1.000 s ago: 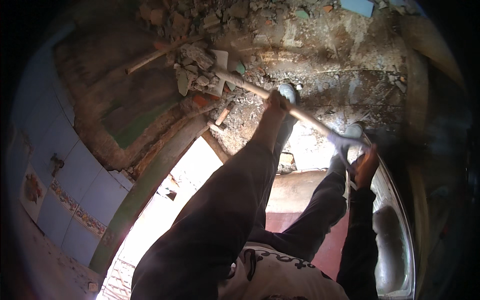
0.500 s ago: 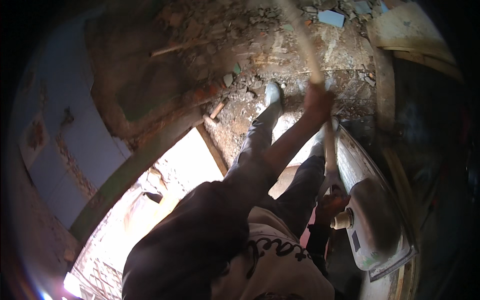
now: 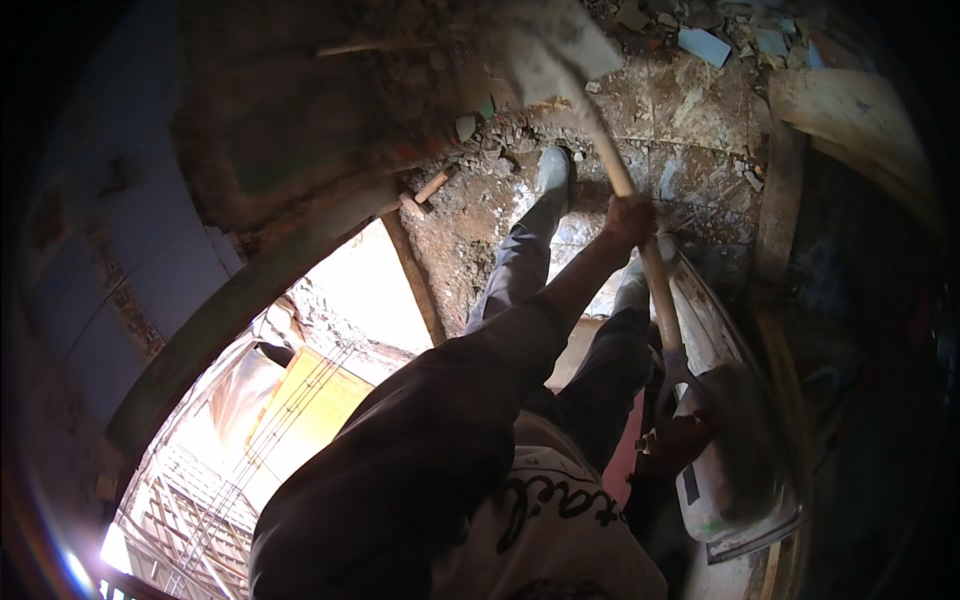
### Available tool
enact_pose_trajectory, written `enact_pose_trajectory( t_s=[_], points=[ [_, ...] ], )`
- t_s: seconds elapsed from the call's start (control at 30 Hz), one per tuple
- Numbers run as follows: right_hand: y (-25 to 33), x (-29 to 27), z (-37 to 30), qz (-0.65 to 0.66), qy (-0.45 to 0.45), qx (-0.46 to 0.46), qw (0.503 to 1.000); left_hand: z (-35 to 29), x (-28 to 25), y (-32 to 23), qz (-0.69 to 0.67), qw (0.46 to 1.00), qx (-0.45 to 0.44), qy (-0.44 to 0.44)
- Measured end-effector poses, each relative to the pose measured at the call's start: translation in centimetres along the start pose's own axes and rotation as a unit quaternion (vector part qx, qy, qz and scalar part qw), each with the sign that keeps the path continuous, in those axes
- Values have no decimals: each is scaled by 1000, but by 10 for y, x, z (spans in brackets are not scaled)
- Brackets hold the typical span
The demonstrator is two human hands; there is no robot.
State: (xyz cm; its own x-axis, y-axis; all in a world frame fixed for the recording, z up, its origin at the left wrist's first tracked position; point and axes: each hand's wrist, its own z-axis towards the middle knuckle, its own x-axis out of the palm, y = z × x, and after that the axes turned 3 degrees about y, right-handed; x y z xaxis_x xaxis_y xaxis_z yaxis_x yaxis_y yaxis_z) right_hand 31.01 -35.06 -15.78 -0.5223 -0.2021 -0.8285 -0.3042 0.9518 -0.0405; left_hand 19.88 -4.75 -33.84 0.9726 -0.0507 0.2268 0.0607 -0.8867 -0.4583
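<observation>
A shovel runs from the upper middle of the head view down to the right of my legs. My left hand (image 3: 630, 220) is wrapped round its pale wooden handle (image 3: 608, 145), about midway along. At the handle's near end, my right hand (image 3: 678, 443) is closed on the forked grip, partly in shadow. The shovel's blade (image 3: 585, 55) is smeared by motion, over the rubble ahead of my feet. Whether anything lies on the blade, I cannot tell.
Broken rubble and tile pieces (image 3: 704, 46) lie at the far side. A wooden-handled hammer (image 3: 430, 188) rests beside a bright opening with metal rods (image 3: 215, 520) at lower left. A metal sink (image 3: 740, 470) leans at right, near a board (image 3: 840, 105).
The shovel's blade has come into view at the top, and its handle now slants more to the left. My right hand has shifted slightly down and right. Both hands keep their hold.
</observation>
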Motion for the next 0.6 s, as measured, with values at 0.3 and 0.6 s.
enact_pose_trajectory(
  t_s=[0.3, 0.6],
  points=[
    [4, -68, -9, -107, -41, -250, 961, -8, -91, 117, 7, 998, -22, 58],
    [58, -59, 19, -187, -3, -384, 904, 33, -117, 137, -37, 997, 69, 27]
  ],
)
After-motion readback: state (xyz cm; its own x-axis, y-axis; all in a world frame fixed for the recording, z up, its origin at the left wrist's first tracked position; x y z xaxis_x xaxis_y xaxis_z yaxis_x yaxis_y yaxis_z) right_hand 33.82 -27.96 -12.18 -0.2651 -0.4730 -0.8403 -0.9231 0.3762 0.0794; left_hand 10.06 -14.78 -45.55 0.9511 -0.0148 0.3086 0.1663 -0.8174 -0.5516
